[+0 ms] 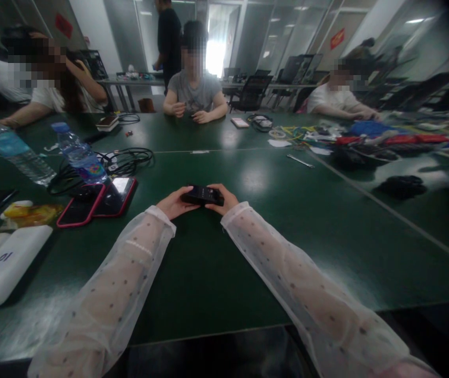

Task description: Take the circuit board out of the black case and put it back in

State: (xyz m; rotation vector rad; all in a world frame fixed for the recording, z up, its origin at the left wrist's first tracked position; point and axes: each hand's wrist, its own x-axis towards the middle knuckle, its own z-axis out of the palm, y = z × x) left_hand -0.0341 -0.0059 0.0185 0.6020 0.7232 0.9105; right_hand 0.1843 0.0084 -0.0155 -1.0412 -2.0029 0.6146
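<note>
Both of my arms, in sheer white dotted sleeves, reach forward over the dark green table (208, 273). Between my hands is a small black box-shaped device (202, 195) with faint light markings on its near face; its exact kind is not clear. My left hand (175, 202) grips its left end, thumb on top and fingers beneath. At the right end, my right hand (224, 198) closes round it in the same way. The device is held at or just above the table top; which of the two, I cannot tell.
To the left lie two red-edged phones (116, 197), tilted water bottles (78, 152), black cables (129, 157) and a white device (11, 268). A wrench (300, 160) and a heap of cables and tools (382, 139) are at the right. Several people sit around the table.
</note>
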